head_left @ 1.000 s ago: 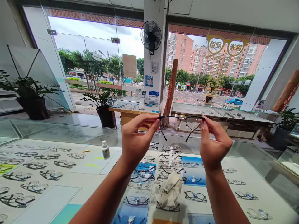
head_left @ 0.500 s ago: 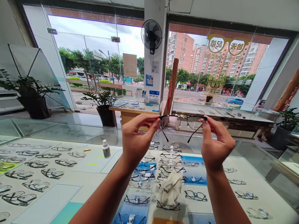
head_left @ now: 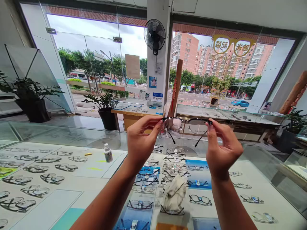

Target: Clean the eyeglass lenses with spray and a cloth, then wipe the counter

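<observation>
A pair of eyeglasses point(head_left: 185, 121) with a dark upper rim is held up in front of me, its temples pointing down toward the counter. My left hand point(head_left: 143, 135) pinches its left end between thumb and fingers. At the other end, my right hand point(head_left: 222, 143) grips the right corner in the same way. Both lenses are see-through. Below them a crumpled beige cloth point(head_left: 175, 193) lies on the glass counter point(head_left: 100, 191). Left of my left hand stands a small white bottle point(head_left: 108, 153) with a grey label.
Rows of glasses point(head_left: 52, 178) fill the display on the left, with more down the middle and right. Beyond the counter are a potted plant point(head_left: 107, 111), another display case point(head_left: 230, 116) and a wooden post point(head_left: 176, 86). A black fan point(head_left: 154, 35) hangs on the pillar.
The eyeglasses have turned slightly, and their lenses look wider and more face-on. Both hands keep their grip. The view has shifted a little.
</observation>
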The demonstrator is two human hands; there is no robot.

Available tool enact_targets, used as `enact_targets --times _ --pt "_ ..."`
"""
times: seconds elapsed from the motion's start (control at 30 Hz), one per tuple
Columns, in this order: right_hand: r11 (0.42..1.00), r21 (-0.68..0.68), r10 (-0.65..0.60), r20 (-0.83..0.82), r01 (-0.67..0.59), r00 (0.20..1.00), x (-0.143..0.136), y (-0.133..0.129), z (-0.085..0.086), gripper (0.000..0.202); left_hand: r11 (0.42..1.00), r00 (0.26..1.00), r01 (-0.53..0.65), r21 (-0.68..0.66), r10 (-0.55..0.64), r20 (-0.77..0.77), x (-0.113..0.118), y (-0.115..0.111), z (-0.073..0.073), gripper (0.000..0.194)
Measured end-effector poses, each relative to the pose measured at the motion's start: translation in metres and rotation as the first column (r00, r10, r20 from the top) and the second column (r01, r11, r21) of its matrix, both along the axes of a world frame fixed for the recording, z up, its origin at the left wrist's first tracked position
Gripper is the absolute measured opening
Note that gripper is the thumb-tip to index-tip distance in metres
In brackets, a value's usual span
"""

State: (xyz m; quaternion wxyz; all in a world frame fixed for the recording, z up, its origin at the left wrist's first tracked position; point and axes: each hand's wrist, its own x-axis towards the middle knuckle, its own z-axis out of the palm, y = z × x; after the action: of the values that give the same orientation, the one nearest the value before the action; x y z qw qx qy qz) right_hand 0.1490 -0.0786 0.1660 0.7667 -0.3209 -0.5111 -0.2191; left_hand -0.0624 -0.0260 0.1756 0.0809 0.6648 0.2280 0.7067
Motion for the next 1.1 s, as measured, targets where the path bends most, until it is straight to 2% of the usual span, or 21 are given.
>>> enact_targets --times 0.47,0.87,1.1 --pt "1.0 0.001 -0.018 0.017 0.018 1.0 -0.002 -0.005 0.003 0.014 0.998 0.999 0.053 -0.019 -0.053 -0.004 0.002 0.007 -0.003 0.011" --pt "0.995 -0.031 0.091 -0.063 -0.093 0.994 0.002 0.006 -0.001 0.015 0.999 1.0 -0.021 0.044 0.021 0.0 0.004 -0.003 0.0 0.008" --pt "0.998 -0.016 0.052 -0.051 -0.053 0.997 0.003 0.007 0.0 0.015 1.0 1.0 0.011 0.019 -0.01 -0.004 0.004 -0.002 0.0 0.01"
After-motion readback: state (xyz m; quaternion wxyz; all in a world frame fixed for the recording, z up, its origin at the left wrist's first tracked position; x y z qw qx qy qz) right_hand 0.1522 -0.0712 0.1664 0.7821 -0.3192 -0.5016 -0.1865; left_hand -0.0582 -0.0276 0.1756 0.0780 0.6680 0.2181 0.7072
